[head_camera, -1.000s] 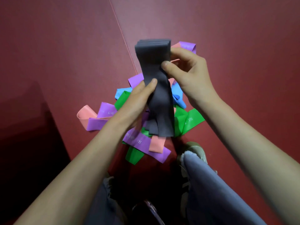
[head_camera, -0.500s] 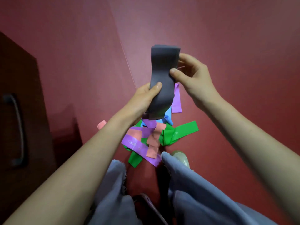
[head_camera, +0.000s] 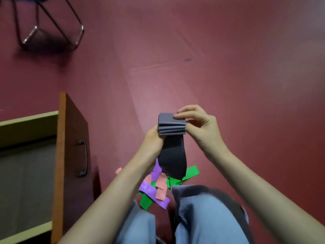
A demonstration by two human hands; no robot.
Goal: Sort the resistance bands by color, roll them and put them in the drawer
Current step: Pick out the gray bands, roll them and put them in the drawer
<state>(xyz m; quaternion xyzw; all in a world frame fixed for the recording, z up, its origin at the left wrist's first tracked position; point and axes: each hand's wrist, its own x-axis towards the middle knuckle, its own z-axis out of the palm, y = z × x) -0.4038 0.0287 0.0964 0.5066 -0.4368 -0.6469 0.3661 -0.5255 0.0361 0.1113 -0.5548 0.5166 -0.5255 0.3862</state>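
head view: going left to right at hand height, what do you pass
open drawer → drawer handle → left hand → black resistance bands → right hand

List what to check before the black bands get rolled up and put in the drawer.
1. Both hands on the black bands: ok. The left hand grips below the fold and the right hand pinches the folded top.
2. One colour in the bundle: ok, all black.
3. Roll finished: not ok. The lower ends hang loose.
4. Drawer open: ok.
5. Room inside the drawer: cannot tell, it is blurred.
6. Other colours sorted: not ok. The pile on the floor is mixed.
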